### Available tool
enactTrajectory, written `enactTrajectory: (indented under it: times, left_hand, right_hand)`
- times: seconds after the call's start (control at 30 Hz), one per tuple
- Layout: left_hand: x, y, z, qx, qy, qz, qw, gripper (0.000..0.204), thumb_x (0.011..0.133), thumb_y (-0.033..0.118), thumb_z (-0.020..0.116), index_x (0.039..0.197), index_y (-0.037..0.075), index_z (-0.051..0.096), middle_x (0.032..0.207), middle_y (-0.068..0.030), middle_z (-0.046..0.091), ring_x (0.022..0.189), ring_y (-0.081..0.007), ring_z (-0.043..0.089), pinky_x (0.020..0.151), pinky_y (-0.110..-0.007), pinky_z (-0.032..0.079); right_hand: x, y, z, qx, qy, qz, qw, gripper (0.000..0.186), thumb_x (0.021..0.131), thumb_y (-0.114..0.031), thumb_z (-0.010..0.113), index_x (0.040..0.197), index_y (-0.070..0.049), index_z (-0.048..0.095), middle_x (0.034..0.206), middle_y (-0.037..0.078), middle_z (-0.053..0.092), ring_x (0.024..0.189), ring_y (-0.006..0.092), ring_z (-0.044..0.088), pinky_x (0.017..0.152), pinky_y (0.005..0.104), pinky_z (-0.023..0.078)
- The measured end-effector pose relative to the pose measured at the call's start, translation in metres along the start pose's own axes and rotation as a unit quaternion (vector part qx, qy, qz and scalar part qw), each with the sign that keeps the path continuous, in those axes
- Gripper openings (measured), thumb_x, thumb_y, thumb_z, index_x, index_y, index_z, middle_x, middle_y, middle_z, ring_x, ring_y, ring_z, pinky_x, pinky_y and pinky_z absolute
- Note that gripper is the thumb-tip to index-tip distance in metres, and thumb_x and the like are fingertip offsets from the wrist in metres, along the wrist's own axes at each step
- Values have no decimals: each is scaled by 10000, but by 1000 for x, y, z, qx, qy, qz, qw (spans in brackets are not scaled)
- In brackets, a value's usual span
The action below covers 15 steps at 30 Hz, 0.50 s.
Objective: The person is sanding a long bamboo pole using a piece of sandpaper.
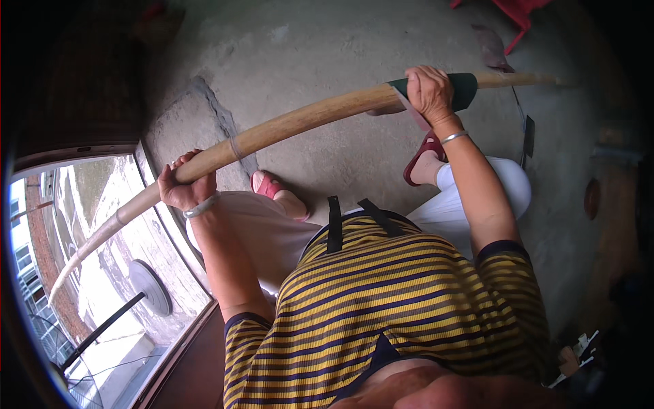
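A long, pale bamboo pole stretches across my body, sloping up from lower left to upper right and looking curved in the fisheye view. My left hand is wrapped round its left part. My right hand is closed over a dark green piece that sits around the pole's right part, with a pinkish flap under my fingers. What that piece is, I cannot tell. Beyond it the pole runs on to a thinner right end.
A bright doorway with a sill is at my left, with a grey disc on a black bar outside. Cracked concrete floor lies ahead. A red plastic item stands at top right, and small clutter lies at lower right.
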<state>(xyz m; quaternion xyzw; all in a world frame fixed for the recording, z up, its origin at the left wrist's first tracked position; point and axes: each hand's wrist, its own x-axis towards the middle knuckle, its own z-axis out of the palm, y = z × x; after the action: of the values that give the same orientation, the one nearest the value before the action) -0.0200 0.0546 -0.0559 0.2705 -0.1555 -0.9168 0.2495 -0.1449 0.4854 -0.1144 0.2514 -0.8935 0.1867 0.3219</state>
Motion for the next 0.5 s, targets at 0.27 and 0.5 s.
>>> enactTrajectory:
  times: [0.27,0.5]
  left_hand:
    - [7,-7,-2,-21,29,20,999,140,614,133,583,627,72,458,605,-59,480,607,-240,528,713,-414,458]
    - [0,-8,7,-16,59,-25,998,144,604,120,592,636,62,464,617,-78,488,631,-263,533,747,-425,452]
  right_hand:
    - [40,-159,31,105,-36,-20,994,160,783,-185,517,671,-79,562,656,73,569,638,253,574,622,352,422]
    - [1,25,-12,-32,-7,30,999,224,816,-175,443,666,-71,574,669,106,599,654,299,580,636,396,441]
